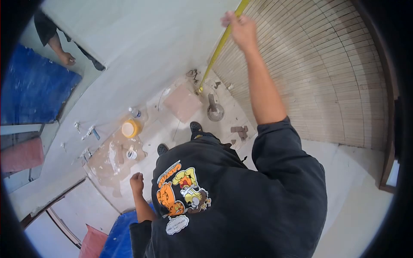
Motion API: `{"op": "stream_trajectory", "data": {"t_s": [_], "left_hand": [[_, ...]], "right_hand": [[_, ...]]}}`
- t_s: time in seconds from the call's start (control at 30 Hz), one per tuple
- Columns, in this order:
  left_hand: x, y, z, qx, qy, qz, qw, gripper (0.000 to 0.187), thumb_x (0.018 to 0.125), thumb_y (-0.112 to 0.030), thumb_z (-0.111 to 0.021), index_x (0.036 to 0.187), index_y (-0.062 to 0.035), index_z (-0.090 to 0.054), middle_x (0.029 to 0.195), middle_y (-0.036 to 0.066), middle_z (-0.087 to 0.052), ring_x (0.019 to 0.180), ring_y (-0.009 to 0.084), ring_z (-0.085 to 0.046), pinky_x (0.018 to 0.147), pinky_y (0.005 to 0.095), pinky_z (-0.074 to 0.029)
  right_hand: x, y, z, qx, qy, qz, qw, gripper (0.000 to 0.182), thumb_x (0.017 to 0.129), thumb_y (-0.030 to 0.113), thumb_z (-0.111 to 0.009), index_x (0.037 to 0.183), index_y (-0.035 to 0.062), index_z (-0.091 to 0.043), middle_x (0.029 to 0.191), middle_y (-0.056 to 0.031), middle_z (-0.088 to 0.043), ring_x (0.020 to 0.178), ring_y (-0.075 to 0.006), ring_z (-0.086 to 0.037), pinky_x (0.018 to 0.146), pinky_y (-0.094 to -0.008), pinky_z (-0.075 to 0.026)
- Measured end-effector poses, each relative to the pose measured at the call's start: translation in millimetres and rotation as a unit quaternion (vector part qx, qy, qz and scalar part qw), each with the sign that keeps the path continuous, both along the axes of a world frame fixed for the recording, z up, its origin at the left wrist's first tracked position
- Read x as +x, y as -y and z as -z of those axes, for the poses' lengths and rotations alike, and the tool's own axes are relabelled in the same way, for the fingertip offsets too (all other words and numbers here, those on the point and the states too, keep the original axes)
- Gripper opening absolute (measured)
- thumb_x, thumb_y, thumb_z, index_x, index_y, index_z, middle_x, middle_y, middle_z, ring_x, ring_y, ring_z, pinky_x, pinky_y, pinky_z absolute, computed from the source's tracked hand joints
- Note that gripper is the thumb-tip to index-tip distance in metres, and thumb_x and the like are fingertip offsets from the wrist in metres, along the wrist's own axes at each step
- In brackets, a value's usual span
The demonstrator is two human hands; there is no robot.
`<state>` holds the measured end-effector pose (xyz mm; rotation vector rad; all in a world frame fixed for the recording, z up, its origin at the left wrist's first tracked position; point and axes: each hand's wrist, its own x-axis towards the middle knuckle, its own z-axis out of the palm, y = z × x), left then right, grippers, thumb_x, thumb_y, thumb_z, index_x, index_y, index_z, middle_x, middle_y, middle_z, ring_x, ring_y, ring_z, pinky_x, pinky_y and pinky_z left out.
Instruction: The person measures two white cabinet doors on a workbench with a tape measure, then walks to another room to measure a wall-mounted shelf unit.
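Observation:
A yellow tape measure blade (220, 46) stretches from the floor up along the corner by the ribbed tile wall. My right hand (243, 31) is raised high and closed on the upper part of the blade, beyond which it leaves the top of the view. The tape's lower end touches the floor near a pinkish square board (183, 103). Low at my side hangs my left hand (137, 182), its fingers curled in with nothing seen in them. It is nearest to a small white cup (131, 154) on the floor.
A yellow tub with a pale lid (130, 128) and a clear bottle (135, 112) stand by the left wall, below taps (92, 132). A round drain cover (215, 112) and dark tile scraps (241, 131) lie on the floor. A mirror (38, 81) reflects an arm.

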<state>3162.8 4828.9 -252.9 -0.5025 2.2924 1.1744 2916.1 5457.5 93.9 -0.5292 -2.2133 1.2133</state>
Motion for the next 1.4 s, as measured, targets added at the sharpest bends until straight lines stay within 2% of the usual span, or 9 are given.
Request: {"op": "stream_trajectory", "data": {"t_s": [0.43,0.63,0.73,0.87,0.9,1.03,1.13,1.27,1.4], "left_hand": [[94,-88,-32,0.011,-0.080,-0.009,0.997,0.018,0.087,-0.015,-0.065,0.085,0.0029,-0.067,0.074,0.015,-0.066,0.066,0.0217,-0.061,0.062,0.0330,-0.046],[210,-40,27,-0.042,0.018,0.016,0.999,0.027,0.088,-0.023,-0.059,0.085,0.0015,-0.069,0.079,0.017,-0.068,0.070,0.0277,-0.064,0.065,0.0388,-0.049],[252,-19,72,-0.082,0.013,0.033,0.996,0.032,0.089,-0.027,-0.057,0.084,0.0008,-0.070,0.082,0.018,-0.069,0.072,0.0307,-0.066,0.066,0.0416,-0.050],[246,28,75,-0.216,0.016,0.172,0.961,0.040,0.089,-0.038,-0.053,0.091,-0.0031,-0.072,0.099,0.022,-0.068,0.095,0.0393,-0.064,0.084,0.0475,-0.050],[228,33,32,-0.165,0.083,-0.033,0.982,0.041,0.089,-0.039,-0.053,0.099,-0.0032,-0.070,0.105,0.023,-0.066,0.102,0.0388,-0.062,0.089,0.0457,-0.048],[219,104,-58,-0.104,-0.015,-0.283,0.953,0.036,0.085,-0.031,-0.064,0.104,-0.0001,-0.068,0.102,0.023,-0.067,0.098,0.0375,-0.064,0.086,0.0426,-0.050],[243,153,-69,-0.099,-0.022,-0.362,0.927,0.034,0.085,-0.028,-0.066,0.103,-0.0003,-0.068,0.100,0.023,-0.067,0.095,0.0370,-0.065,0.085,0.0411,-0.050],[238,225,-78,-0.089,0.033,-0.391,0.916,0.032,0.085,-0.025,-0.066,0.104,-0.0001,-0.068,0.099,0.023,-0.068,0.097,0.0361,-0.065,0.087,0.0409,-0.050],[203,315,-72,-0.116,-0.045,-0.458,0.880,0.036,0.085,-0.026,-0.066,0.109,0.0014,-0.066,0.100,0.023,-0.068,0.100,0.0363,-0.064,0.089,0.0402,-0.049]], "right_hand": [[-89,-156,180,0.049,0.221,0.213,0.950,0.060,0.088,0.044,-0.062,0.121,-0.0051,-0.058,0.114,-0.0271,-0.063,0.108,-0.0363,-0.061,0.091,-0.0404,-0.047],[-43,-102,256,0.194,0.270,0.044,0.942,0.072,0.089,0.052,-0.055,0.128,-0.0078,-0.050,0.126,-0.0312,-0.054,0.123,-0.0412,-0.049,0.104,-0.0427,-0.039],[39,-10,287,0.238,0.358,-0.230,0.873,0.066,0.089,0.053,-0.054,0.125,-0.0021,-0.056,0.130,-0.0259,-0.053,0.123,-0.0415,-0.048,0.105,-0.0444,-0.037],[109,88,392,0.522,0.472,-0.490,0.514,0.034,0.087,0.031,-0.049,0.100,0.0114,-0.073,0.103,-0.0097,-0.070,0.099,-0.0289,-0.065,0.084,-0.0402,-0.051],[121,137,360,0.587,0.407,-0.572,0.403,0.029,0.081,0.027,-0.054,0.096,0.0134,-0.074,0.094,-0.0088,-0.072,0.088,-0.0299,-0.068,0.080,-0.0401,-0.052],[107,239,421,0.377,0.395,-0.596,0.589,0.021,0.073,0.026,-0.065,0.084,0.0105,-0.072,0.081,-0.0113,-0.070,0.082,-0.0304,-0.068,0.077,-0.0428,-0.052],[61,362,365,0.635,0.230,-0.624,0.394,0.022,0.082,0.025,-0.058,0.080,0.0070,-0.070,0.074,-0.0127,-0.068,0.069,-0.0293,-0.066,0.064,-0.0413,-0.053],[29,519,302,0.270,0.377,-0.556,0.690,0.024,0.086,0.023,-0.058,0.075,0.0041,-0.068,0.067,-0.0142,-0.066,0.053,-0.0250,-0.060,0.052,-0.0373,-0.048],[30,670,255,0.126,0.438,-0.547,0.702,0.027,0.085,0.023,-0.062,0.070,0.0003,-0.064,0.057,-0.0122,-0.061,0.047,-0.0208,-0.058,0.048,-0.0339,-0.047]]}}
